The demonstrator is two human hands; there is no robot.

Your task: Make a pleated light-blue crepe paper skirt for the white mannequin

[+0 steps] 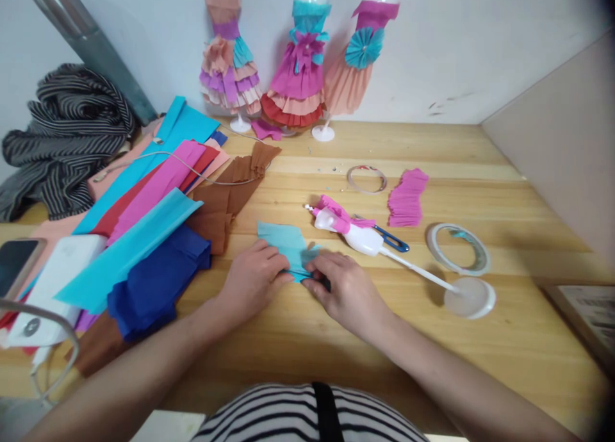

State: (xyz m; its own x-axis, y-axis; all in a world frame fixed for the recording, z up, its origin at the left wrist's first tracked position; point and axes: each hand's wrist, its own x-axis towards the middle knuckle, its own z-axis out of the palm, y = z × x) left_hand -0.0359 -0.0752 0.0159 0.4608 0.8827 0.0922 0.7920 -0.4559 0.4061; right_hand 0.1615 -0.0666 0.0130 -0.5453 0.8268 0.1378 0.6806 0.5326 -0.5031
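Observation:
A small piece of light blue crepe paper (283,238) lies on the wooden table in front of me, its near edge folded or gathered. My left hand (259,272) pinches that near edge between thumb and fingers. Close beside it, my right hand (342,285) grips the right part of the same edge, fingers curled. A small white mannequin (364,238) with pink paper around its top lies on its side just beyond my right hand. Partly under it is a dark blue cutter or scissors handle (394,239).
Crepe paper sheets (139,237), a blue bundle (158,282) and a white power bank (57,282) crowd the left. Three dressed mannequins (307,77) stand at the back wall. Tape rolls (484,262) and a ruffled pink strip (407,198) lie right.

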